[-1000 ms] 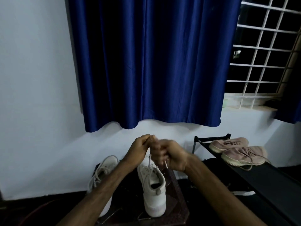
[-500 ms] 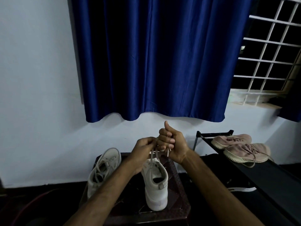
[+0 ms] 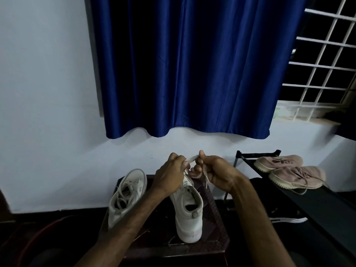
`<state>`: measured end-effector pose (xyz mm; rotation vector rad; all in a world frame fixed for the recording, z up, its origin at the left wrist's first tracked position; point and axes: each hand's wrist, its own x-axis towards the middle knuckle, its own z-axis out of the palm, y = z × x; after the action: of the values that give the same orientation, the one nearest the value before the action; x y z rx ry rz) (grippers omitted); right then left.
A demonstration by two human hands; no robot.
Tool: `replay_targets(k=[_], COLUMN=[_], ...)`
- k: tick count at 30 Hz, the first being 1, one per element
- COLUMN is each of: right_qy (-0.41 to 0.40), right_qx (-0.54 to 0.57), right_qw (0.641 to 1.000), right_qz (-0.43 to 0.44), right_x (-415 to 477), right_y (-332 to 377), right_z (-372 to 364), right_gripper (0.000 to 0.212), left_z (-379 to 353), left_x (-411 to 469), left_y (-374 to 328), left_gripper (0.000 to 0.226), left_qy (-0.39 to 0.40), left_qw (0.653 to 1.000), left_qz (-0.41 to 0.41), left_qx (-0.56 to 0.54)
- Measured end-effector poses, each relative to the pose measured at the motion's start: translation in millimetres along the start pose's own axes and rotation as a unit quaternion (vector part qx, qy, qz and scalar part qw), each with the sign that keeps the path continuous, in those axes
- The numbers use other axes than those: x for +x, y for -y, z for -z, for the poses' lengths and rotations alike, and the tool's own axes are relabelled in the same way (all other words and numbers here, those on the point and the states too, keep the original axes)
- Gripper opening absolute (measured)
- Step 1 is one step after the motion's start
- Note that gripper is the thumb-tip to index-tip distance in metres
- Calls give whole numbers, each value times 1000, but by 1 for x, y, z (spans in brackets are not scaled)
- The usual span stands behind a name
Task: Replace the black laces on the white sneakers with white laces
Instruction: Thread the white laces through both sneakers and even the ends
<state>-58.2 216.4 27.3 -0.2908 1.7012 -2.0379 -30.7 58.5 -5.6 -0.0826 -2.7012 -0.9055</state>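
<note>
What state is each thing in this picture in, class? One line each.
Left hand: pinches the lace.
Right hand: grips the lace.
Lace: white, stretched between both hands.
Middle sneaker: upright, heel toward camera.
Side sneaker: tilted, loosely laced.
Curtain: drawn.
Pink shoes: laced, on the rack.

2 sneakers crowd the stool; shoe rack flanks its right.

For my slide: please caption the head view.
Left hand and right hand pinch a white lace above a white sneaker on a dark table.
</note>
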Motion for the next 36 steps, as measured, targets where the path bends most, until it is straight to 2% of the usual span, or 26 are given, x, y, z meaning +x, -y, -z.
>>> replay_targets(k=[2, 3, 5, 7, 10, 11, 12, 15, 18, 20, 21, 24, 26, 28, 32, 36], right_qy=[-66, -94, -151, -189, -146, -141, -145, -210, -224, -226, -227, -208, -206, -201, -172, -144], right_qx=[-173, -208, -172, -66, 122, 145, 153, 64, 11, 24, 65, 259, 337, 370, 404, 415], right_qw=[982, 971, 967, 972, 977, 975, 973, 968, 966, 968, 968, 943, 919, 907, 898, 899], right_qz=[45, 73, 110, 122, 95, 93, 97, 125, 131, 102, 79, 23, 11, 7, 11, 0], right_x=[7, 11, 21, 30, 36, 35, 34, 34, 39, 41, 42, 42, 42, 43, 43, 43], right_y=[-10, -16, -29, -43, -59, -61, -61, -60, -66, -66, -64, -54, -54, -59, -63, -70], right_z=[4, 2, -3, -15, -35, -38, -41, -42, -46, -41, -35, -19, -11, -8, -5, -2], right_gripper=[42, 41, 37, 34, 33, 33, 34, 38, 42, 47, 46, 39, 40, 41, 41, 42], left_z=[3, 3, 1, -3, -5, -6, -6, -9, -10, -12, -13, -19, -28, -35, -31, -36], left_x=[1, 2, 4, 5, 7, 7, 7, 3, 1, -1, -4, -18, -30, -39, -37, -27], left_y=[5, 6, 1, -6, -10, -10, -11, -11, -7, -5, -4, -1, 3, 6, 1, -10], left_gripper=[27, 26, 24, 21, 20, 21, 23, 27, 27, 21, 18, 23, 14, 18, 39, 42], left_qy=[-12, -19, -33, -53, -90, -105, -118, -146, -163, -167, -166, -119, -17, 80, 104, 126], left_qw=[1000, 999, 996, 996, 994, 992, 990, 984, 985, 986, 986, 991, 998, 989, 977, 940], left_qz=[0, -8, -36, -58, -45, -40, -39, -48, -20, -5, -3, -18, -54, -73, -22, -26], left_qx=[20, 44, 68, 50, 42, 50, 63, 91, 49, -2, -31, -65, 14, 101, 186, 315])
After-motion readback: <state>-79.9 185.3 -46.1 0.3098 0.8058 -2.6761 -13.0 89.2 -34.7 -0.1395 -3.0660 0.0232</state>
